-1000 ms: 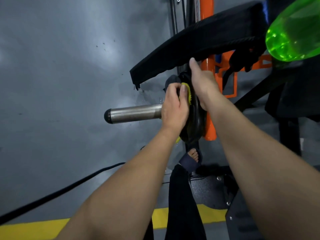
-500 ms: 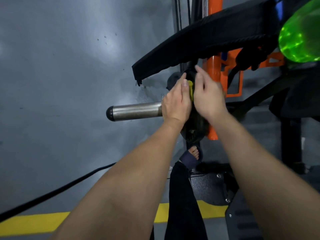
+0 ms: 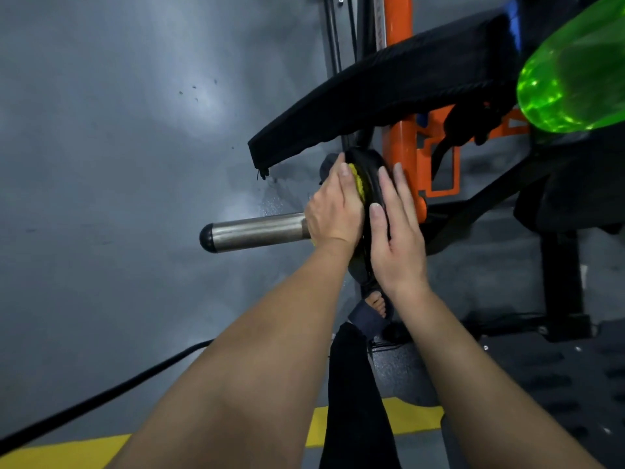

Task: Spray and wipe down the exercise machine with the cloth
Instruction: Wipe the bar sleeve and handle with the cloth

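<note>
**A:** Quick, where's the cloth (image 3: 357,179)?

**B:** Yellow, nubby, bunched up. It's squashed against the left face of the plate (image 3: 371,184), and only a strip of it shows along the plate's top edge.

**A:** What's the plate look like?

**B:** Black disc seen edge-on, on the steel bar (image 3: 253,231). The bar sticks out left of the plate and has a black end cap.

**A:** Left hand (image 3: 333,211)?

**B:** It presses the cloth onto the plate, with the thumb lying straight along the top. The other fingers are hidden behind the hand, so I can't tell whether they curl round the cloth.

**A:** Right hand (image 3: 395,245)?

**B:** It's flat on the plate's right side, fingers straight and slightly spread. The thumb lies along the rim. It holds nothing and just rests there.

**A:** What about the rest of the machine?

**B:** There's an orange post (image 3: 402,137) just right of the plate. A black pad (image 3: 389,93) slants above the plate and its near corner is frayed.

**A:** Anything else?

**B:** A green bottle (image 3: 575,79), translucent and blurred, is up and right of the plate, well apart from it. Below the plate there's a foot (image 3: 377,304) in a dark sandal. A black cable (image 3: 101,394) and a yellow line (image 3: 61,451) are on the grey floor (image 3: 118,164), down and left of the plate.
</note>
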Demonstrator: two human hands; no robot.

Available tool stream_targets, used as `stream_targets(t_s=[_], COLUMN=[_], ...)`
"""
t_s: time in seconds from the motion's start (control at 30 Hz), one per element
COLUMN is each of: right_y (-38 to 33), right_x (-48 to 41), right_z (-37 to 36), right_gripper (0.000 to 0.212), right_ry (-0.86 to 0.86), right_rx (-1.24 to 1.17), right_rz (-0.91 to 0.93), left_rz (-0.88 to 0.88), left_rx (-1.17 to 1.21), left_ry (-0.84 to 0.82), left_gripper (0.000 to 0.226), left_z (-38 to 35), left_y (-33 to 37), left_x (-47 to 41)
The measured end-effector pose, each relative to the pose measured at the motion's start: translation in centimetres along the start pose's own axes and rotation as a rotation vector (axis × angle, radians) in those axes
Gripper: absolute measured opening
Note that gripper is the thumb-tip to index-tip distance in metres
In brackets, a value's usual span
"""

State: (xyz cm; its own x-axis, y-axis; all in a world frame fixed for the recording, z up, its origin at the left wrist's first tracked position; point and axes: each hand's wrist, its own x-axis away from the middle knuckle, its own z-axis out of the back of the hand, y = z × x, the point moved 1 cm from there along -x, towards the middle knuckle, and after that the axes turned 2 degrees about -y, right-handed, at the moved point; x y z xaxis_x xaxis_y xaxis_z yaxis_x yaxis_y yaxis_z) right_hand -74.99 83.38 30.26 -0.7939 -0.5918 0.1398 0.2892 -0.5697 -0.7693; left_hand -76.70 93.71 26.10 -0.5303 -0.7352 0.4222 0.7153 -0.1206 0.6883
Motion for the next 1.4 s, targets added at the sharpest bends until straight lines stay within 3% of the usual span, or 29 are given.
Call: stream_targets(t_s=[0.1,0.2,0.33,0.4,0.5,0.63,0.77,0.83,0.93,1.03,1.13,1.2,1.3,1.4], right_y=[-0.5,-1.5,-2.9,-3.2,-2.9,-1.7,-0.2,-0.6,-1.1,-1.8,-2.1,-2.4,-2.1,-1.0], right_x=[-1.5,-4.9,-11.8,-13.8,-11.8,-1.9,-0.3,-1.8,-5.6,-11.2,-14.0,-12.1,-5.0,-0.8], right_z=[0.0,0.2,-0.5,-0.5,0.8,1.4,-0.1,0.1,0.5,0.0,-0.4,0.4,1.0,0.5], right_gripper=[0.044,0.044,0.044,0.037,0.03,0.045,0.049,0.048,0.047,0.038,0.033,0.03,0.032,0.045], right_ry=[0.052,-0.078,-0.211,-0.112,0.035,-0.067,0.017,0.015,-0.12,-0.288,-0.142,0.024,0.0,0.001], right_rx=[0.027,0.061,-0.142,-0.213,-0.323,-0.12,-0.014,0.034,0.07,-0.015,-0.076,-0.131,-0.155,-0.042], right_rz=[0.001,-0.123,-0.567,-0.655,-0.534,-0.2,-0.103,-0.114,-0.202,-0.507,-0.637,-0.515,-0.198,-0.123], left_rz=[-0.02,0.008,-0.084,-0.129,-0.099,-0.063,-0.126,-0.177,-0.196,-0.17,-0.127,-0.095,-0.086,-0.084], left_rx=[0.004,0.014,0.029,0.018,-0.005,0.013,-0.038,-0.051,-0.059,-0.06,-0.059,-0.093,-0.105,-0.067], left_ry=[-0.014,-0.026,0.015,0.023,0.032,0.022,-0.001,-0.051,-0.053,-0.035,-0.006,-0.021,-0.026,-0.036], left_gripper=[0.053,0.05,0.053,0.053,0.053,0.053,0.059,0.062,0.061,0.059,0.055,0.051,0.048,0.047], left_z=[0.1,0.1,0.2,0.1,-0.2,-0.1,-0.1,-0.2,0.0,0.1,-0.1,-0.3,-0.2,-0.1], left_y=[0.1,0.1,-0.2,-0.4,-0.4,-0.2,-0.5,-0.8,-0.9,-0.9,-0.7,-0.7,-0.6,-0.6], left_x=[0.0,0.0,0.6,0.7,0.3,0.3,0.2,0.4,0.4,0.4,0.5,-0.1,0.3,0.0])
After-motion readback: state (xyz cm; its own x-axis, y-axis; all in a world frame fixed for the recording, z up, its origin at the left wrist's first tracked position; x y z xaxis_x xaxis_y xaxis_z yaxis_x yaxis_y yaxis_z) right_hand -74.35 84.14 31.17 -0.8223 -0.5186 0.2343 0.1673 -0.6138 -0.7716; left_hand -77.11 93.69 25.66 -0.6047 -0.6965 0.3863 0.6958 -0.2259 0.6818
